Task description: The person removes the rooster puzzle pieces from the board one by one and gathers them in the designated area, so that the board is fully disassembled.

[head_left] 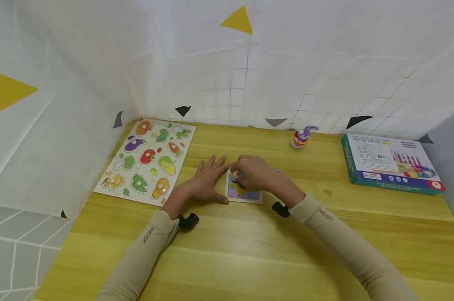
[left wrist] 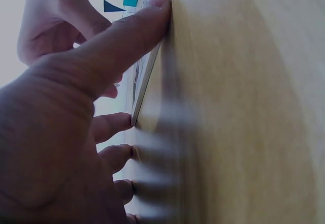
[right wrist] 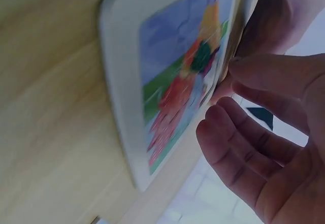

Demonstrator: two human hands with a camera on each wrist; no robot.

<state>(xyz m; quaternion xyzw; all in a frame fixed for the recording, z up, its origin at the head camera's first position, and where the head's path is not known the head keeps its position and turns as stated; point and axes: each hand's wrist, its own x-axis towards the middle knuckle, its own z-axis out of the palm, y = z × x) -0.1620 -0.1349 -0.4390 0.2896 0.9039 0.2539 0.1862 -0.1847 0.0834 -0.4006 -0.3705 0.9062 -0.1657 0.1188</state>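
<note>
A small picture board (head_left: 252, 196) with a colourful rooster and a pale border lies on the table. My left hand (head_left: 206, 182) is spread at its left side, thumb and index fingertips right at the board's edges; other fingertips rest on the wood. Above the board, my right hand (head_left: 255, 172) bends over the rooster's head. In the right wrist view its thumb (right wrist: 269, 74) and index finger come close together near the board's far edge, with the other fingers curled. I cannot tell whether they pinch a small piece.
Left of the hands lies a vegetable peg puzzle (head_left: 157, 169). A small purple and red toy figure (head_left: 301, 137) stands at the back. A boxed bead set (head_left: 392, 163) sits at the right. White sheeting (head_left: 197, 75) hangs behind the wooden table (head_left: 234, 259).
</note>
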